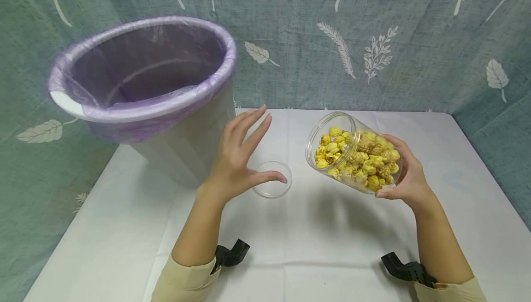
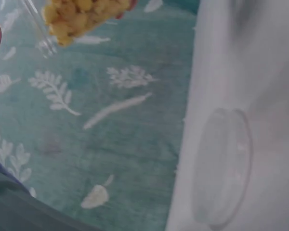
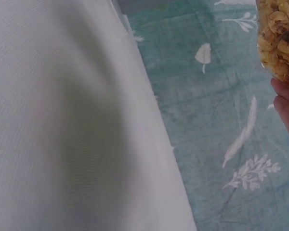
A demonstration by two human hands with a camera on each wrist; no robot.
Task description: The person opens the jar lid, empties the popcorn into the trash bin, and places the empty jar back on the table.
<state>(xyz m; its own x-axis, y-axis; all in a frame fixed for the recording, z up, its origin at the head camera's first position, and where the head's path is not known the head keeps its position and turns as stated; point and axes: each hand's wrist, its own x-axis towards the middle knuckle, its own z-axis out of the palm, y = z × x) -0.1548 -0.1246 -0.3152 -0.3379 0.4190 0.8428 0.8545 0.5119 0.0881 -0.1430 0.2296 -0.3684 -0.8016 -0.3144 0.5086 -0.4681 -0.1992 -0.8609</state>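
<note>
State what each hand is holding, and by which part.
The right hand holds the clear jar by its base end, fingers on one side and thumb on the other. The left hand holds nothing.

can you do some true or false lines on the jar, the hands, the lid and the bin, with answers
1. The right hand holds the clear jar at a tilt. True.
2. The jar is empty. False: yellow popcorn is in it.
3. The left hand holds nothing. True.
4. A clear round lid lies on the white table. True.
5. The lid closes the jar. False: the jar's mouth is open.
6. The bin has no liner. False: a purple liner covers most of the bin's rim.
</note>
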